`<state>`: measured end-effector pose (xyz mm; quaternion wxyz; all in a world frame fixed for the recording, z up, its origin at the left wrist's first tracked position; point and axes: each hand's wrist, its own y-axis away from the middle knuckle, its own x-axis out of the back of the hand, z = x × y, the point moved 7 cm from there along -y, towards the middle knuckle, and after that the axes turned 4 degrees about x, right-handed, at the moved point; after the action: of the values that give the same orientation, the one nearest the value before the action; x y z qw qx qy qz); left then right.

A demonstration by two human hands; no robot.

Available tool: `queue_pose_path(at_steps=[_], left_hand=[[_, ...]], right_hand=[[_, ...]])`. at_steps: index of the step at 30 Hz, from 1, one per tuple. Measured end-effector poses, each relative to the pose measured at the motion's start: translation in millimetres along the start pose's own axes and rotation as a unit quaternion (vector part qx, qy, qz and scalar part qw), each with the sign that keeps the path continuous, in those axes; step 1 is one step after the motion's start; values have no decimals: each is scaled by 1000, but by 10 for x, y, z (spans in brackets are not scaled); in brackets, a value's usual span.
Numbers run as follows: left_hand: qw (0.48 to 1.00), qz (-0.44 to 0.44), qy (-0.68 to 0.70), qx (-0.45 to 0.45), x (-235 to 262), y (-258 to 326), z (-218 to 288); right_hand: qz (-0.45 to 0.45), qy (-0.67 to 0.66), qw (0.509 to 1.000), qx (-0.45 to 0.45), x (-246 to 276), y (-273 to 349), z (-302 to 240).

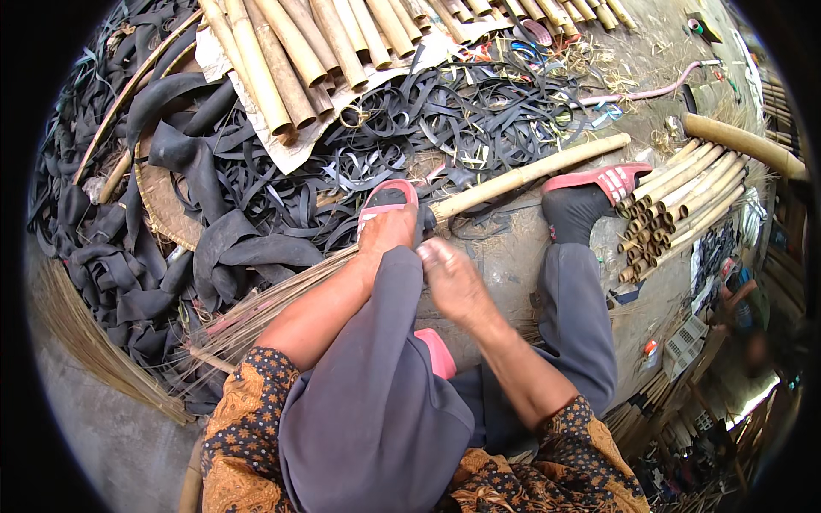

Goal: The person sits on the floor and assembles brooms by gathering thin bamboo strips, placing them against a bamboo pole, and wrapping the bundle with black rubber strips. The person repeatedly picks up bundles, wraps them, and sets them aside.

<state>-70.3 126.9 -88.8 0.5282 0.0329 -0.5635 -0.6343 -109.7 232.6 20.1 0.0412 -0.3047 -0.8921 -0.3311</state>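
Observation:
A stick broom lies slantwise in front of me: its bamboo handle (534, 173) runs to the upper right and its thin bristles (256, 318) fan out to the lower left. Dark rubber wraps the neck where the two meet. My left hand (389, 229) is closed round the bristles just beside that neck, its fingers partly hidden. Close below the neck, my right hand (456, 282) has its fingers pressed together; whatever they pinch does not show. My raised left knee stands between my arms. Pink slippers (592, 178) are on my feet.
Black rubber strips (445, 115) lie tangled beyond the broom, with wider rubber pieces (192, 158) at left. Thick bamboo poles (342, 43) rest on a sheet at the far side. Bundled bamboo handles (680, 209) lie right of my right foot. Loose bristles (98, 338) lie at far left.

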Motion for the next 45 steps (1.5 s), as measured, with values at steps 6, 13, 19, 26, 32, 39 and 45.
queue_pose_path(at_steps=[6,13,19,26,32,39,45], left_hand=[[997,8,77,21,75,-107,-129],[944,-74,318,-51,175,134,-31],[909,-209,347,-98,249,567,349],[728,-486,481,-38,110,681,449],[973,-69,194,-107,270,176,221],[997,-42,61,-37,123,188,153],[997,-24,66,-27,122,199,92]], right_hand=[[-6,52,999,-8,112,693,-81],[-9,110,994,-23,448,1069,753],[50,213,976,18,439,285,1247],[41,89,946,309,342,-511,381],[-36,275,960,26,623,-420,248],[-135,159,969,-130,182,-850,174],[-29,-91,992,-78,177,-560,268]])
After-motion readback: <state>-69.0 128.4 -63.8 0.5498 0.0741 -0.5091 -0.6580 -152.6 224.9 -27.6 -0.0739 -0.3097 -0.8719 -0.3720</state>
